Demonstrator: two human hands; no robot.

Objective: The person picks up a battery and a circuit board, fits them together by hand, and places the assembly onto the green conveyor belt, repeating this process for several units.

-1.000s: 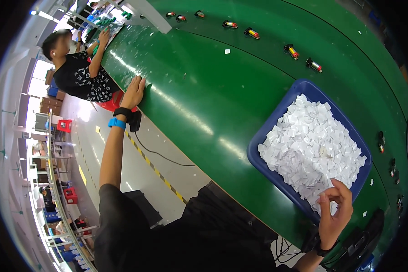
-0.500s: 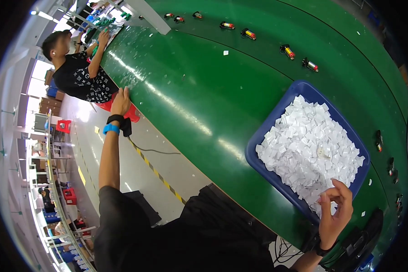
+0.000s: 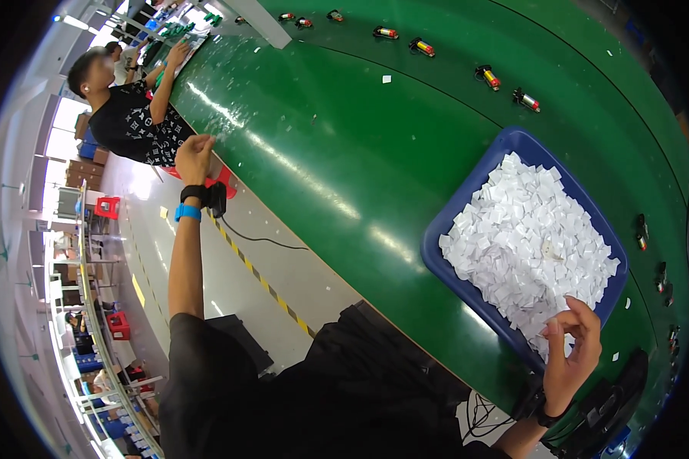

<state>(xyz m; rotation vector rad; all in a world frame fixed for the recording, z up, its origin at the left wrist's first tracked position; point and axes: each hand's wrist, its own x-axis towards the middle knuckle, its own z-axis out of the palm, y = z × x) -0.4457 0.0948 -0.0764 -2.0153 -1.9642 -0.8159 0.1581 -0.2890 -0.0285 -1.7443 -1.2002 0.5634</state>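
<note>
Right now the white pieces (image 3: 513, 229) are looking small, thin, flat and roughly square, some glossy where light is catching them, and they are lying at every angle in a loose heap. One cream-coloured piece (image 3: 550, 250) is standing out on top of the heap. The blue tray (image 3: 475, 182) is carrying them all, its rounded rim showing around the pile, and it is resting on the green bench (image 3: 375, 168).

Compared with a second ago, your left grip (image 3: 195, 159) is sitting further left: it was reaching over the bench top then, and now it is hanging just outside the bench's near edge with its fingers bending inward. Your right grip (image 3: 574, 340) is keeping almost the same curled pose over the tray's near corner, and the heap is showing no clear change.

The pieces are lying just beyond your right fingertips, the bulk of them to the left of and ahead of that hand. Your right thumb and forefinger are curving toward each other, but I cannot tell whether they are pinching a piece. Your left hand is staying well apart from the tray; its fingers are partly curling, and whether anything small is sitting between them is too unclear to tell.
</note>
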